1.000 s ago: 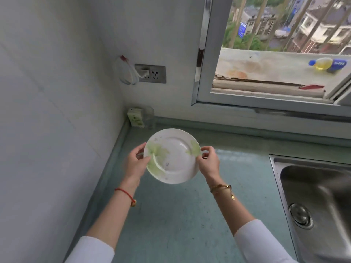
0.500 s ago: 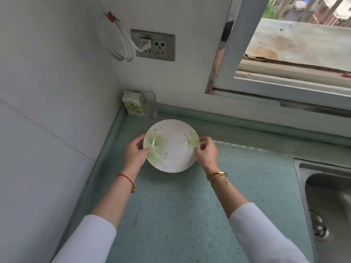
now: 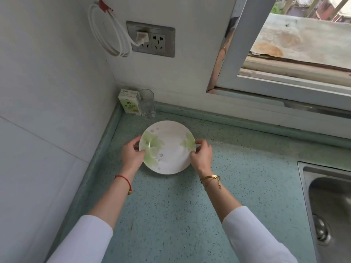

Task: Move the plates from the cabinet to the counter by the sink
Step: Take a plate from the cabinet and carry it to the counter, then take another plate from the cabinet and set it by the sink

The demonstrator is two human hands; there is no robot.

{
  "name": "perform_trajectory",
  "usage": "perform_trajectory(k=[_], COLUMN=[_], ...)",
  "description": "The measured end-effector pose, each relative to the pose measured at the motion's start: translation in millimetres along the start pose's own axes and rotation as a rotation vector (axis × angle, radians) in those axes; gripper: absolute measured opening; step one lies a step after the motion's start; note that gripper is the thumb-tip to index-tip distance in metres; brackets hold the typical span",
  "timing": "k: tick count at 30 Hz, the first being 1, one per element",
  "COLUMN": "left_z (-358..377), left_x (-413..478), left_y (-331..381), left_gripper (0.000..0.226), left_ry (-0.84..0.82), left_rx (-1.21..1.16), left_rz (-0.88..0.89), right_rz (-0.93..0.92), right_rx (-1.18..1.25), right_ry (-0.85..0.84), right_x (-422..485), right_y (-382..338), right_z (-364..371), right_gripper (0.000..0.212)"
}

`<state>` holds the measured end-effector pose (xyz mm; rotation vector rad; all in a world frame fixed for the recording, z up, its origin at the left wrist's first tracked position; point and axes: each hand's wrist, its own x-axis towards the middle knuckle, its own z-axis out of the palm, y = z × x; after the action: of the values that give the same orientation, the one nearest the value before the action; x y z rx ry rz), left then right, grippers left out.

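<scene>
The plate (image 3: pixel 167 147) sits mid-frame, low over or on the worktop (image 3: pixel 171 215); contact unclear. The left hand (image 3: pixel 132 155) pinches its left rim, the right hand (image 3: pixel 201 155) its right, equally near. The sink (image 3: pixel 328 202) lies right.

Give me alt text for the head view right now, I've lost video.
The left hand and right hand hold a white plate with green leaf print by opposite rims, low at the teal counter near the wall corner. A small carton and an empty glass stand behind it; the steel sink lies to the right.
</scene>
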<state>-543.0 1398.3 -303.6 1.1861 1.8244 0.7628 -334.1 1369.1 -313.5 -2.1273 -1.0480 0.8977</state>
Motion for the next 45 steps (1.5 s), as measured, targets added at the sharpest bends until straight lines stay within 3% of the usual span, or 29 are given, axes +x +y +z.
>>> perform_trajectory(k=[12,19,25,37,45], left_z=[-2.7,-18.4,-41.1,-91.3,-105.0], left_x=[8.0,-12.2,-64.2,-191.5,-299.3], left_y=[-7.0,-7.0,12.5,56.6,70.6], left_gripper=[0.060,0.056,0.043,0.031,0.030], left_ry=[-0.041,-0.025,0.017,-0.023,0.106], left_rx=[0.041,-0.070,-0.184,-0.319,-0.466], left_rz=[0.029,0.006,0.157,0.290,0.329], right_rz=[0.004,0.018,0.001,-0.095,-0.257], right_rx=[0.016,0.050,0.224,0.590,0.604], right_ry=[-0.013,0.004,-0.001,-0.196,-0.317], right_x=[-3.3,-19.1,-60.4,-168.3,-231.1], right_y=[-4.0,-7.7,-23.3,-56.5,-49.0], right_z=[3.1,-13.6,-42.9,-126.7,-178.3], right_gripper=[0.042,0.040,0.031,0.029,0.027])
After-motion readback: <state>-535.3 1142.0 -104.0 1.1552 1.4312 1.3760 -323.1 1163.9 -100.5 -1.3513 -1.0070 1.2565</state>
